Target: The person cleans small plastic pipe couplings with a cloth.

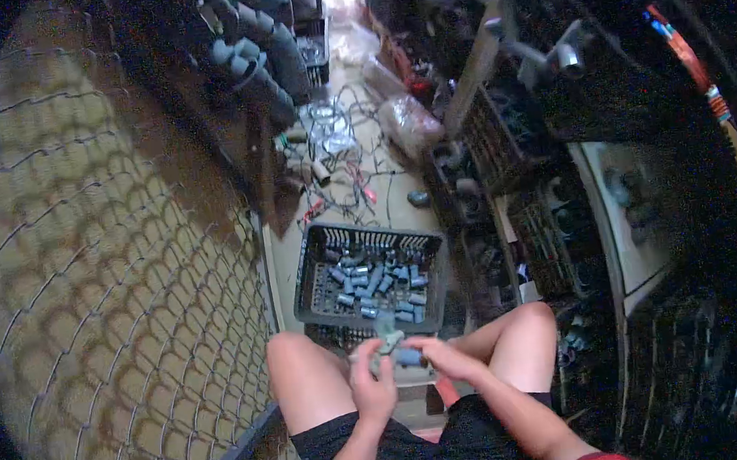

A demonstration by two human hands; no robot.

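Observation:
My left hand (pixel 373 387) is raised between the knees, fingers closed round a pale grey-green piece (pixel 390 341) that is blurred; I cannot tell its kind. Close beside it, my right hand (pixel 448 360) grips a blue-grey pipe fitting (pixel 410 356) by its right end, the other end pointing at the left hand. Both held things are near the front rim of a black plastic crate (pixel 313 315) on the floor. Inside the crate lie many loose grey pipe fittings (pixel 375 281), short and tubular, heaped toward the middle and right.
Wire mesh (pixel 127 298) runs along the left side. Stacked dark crates (pixel 511 141) of fittings line the right, and grey pipe parts (pixel 256 28) hang over the upper left. Cords (pixel 354 174), plastic bags (pixel 409 122) and scraps litter the aisle floor ahead.

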